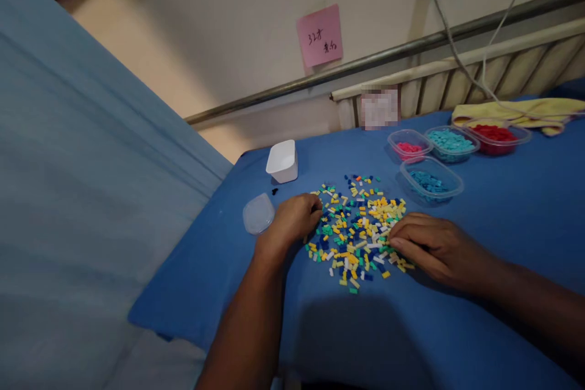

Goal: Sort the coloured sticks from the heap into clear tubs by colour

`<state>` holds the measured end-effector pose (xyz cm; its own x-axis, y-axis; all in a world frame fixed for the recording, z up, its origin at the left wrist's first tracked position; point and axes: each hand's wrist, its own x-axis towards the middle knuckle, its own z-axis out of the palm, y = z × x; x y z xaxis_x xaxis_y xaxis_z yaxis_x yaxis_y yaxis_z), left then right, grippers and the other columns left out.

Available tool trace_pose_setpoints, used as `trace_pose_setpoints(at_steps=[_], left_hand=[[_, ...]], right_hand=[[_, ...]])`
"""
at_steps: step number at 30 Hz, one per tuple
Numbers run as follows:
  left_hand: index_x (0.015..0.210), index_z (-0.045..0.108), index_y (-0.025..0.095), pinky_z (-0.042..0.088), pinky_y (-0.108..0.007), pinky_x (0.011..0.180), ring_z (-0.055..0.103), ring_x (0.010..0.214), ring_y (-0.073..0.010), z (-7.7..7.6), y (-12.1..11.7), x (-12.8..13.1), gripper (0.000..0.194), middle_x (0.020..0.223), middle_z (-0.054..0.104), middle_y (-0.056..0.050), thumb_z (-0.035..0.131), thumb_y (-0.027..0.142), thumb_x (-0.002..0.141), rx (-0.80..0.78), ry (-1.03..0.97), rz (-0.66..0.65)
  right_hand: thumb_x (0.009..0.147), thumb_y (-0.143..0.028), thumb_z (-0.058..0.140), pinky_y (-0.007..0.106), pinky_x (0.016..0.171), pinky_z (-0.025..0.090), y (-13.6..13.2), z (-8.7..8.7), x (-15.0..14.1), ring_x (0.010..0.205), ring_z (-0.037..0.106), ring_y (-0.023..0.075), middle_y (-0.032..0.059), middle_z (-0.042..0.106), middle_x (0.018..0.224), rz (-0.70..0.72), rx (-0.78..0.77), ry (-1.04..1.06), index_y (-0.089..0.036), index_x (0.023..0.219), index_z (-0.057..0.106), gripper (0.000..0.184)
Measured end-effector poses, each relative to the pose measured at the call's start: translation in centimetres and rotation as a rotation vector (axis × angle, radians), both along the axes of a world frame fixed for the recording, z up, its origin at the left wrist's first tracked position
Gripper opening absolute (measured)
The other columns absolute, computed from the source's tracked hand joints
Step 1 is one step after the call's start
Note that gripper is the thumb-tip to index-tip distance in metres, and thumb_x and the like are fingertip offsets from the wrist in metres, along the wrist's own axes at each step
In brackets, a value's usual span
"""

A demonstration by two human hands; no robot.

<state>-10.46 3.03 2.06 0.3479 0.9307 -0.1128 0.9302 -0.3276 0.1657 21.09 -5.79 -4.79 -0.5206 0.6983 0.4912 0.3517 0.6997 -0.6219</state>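
Observation:
Many small toy building bricks (351, 259) in yellow, green, dark blue and white lie loose in one pile on the blue-covered surface (205, 298). At the pile's left edge rests my left hand (295, 216), its fingers curled inward at the bricks; whether anything is between them is hidden. My right hand (432, 250) is at the right edge, thumb and forefinger pinched together over the bricks. What that pinch holds, if anything, is too small to make out.
Clear tubs hold pink (409, 147), light turquoise (451, 140), red (493, 133) and teal pieces (427, 181). A white tub (282, 161) and a clear lid or shallow tub (258, 214) stand left. Behind lies a yellow cloth (512, 113); a blue curtain (91, 164) hangs left.

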Motion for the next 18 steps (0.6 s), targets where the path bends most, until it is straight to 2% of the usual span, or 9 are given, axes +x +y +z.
trace_pose_setpoints(at_steps=[4,7,9,11,15,18], left_hand=[[0.109,0.076,0.022,0.041,-0.032,0.066,0.067,0.08,-0.0216,-0.5,0.0,-0.2,0.028,0.096,0.078,-0.005,0.062,0.015,0.086,0.019,-0.145,0.011],[0.111,0.076,0.018,0.045,-0.03,0.069,0.065,0.077,-0.0186,-0.5,-0.4,0.3,0.027,0.095,0.076,-0.006,0.062,0.018,0.089,-0.051,-0.446,0.023],[0.106,0.076,0.016,0.045,-0.028,0.067,0.062,0.072,-0.0158,-0.4,-1.3,1.3,0.019,0.088,0.072,-0.005,0.066,0.024,0.092,-0.168,-0.682,0.032],[0.102,0.075,0.015,0.044,-0.026,0.064,0.058,0.068,-0.013,-0.3,-2.6,2.9,0.021,0.08,0.068,-0.002,0.074,0.033,0.091,-0.328,-0.867,0.0],[0.099,0.075,0.014,0.047,-0.025,0.069,0.061,0.072,-0.0115,-0.9,-4.9,5.9,0.034,0.084,0.07,-0.003,0.088,0.042,0.084,-0.669,-1.072,-0.133],[0.098,0.076,0.014,0.049,-0.026,0.071,0.064,0.073,-0.0122,-1.5,-5.6,7.2,0.04,0.084,0.072,-0.004,0.092,0.048,0.082,-0.766,-1.152,-0.139]], right_hand=[[0.11,-0.023,0.057,0.036,0.083,0.057,-0.1,0.2,0.1,0.092,0.073,0.0212,0.0066,0.077,0.099,-0.012,0.017,-0.009,-0.022,0.101,0.074,0.02],[0.11,-0.023,0.057,0.037,0.082,0.058,-0.3,0.4,0.1,0.092,0.074,0.0219,0.0065,0.078,0.099,-0.013,0.015,-0.015,-0.023,0.103,0.074,0.018],[0.108,-0.025,0.06,0.037,0.082,0.059,-0.6,0.4,-0.1,0.092,0.074,0.0226,0.0067,0.078,0.1,-0.029,0.02,-0.011,-0.024,0.109,0.073,0.014],[0.107,-0.028,0.064,0.036,0.081,0.06,-0.9,0.4,-0.4,0.093,0.075,0.0228,0.0068,0.079,0.105,-0.064,0.037,-0.008,-0.025,0.119,0.071,0.014],[0.105,-0.028,0.069,0.033,0.079,0.06,-1.4,0.6,-1.0,0.093,0.076,0.0213,0.0054,0.08,0.108,-0.09,0.077,0.015,-0.026,0.127,0.067,0.022],[0.107,-0.024,0.066,0.031,0.077,0.058,-1.5,1.2,-1.2,0.088,0.075,0.0185,0.0028,0.079,0.1,-0.083,0.108,0.039,-0.026,0.12,0.067,0.014]])
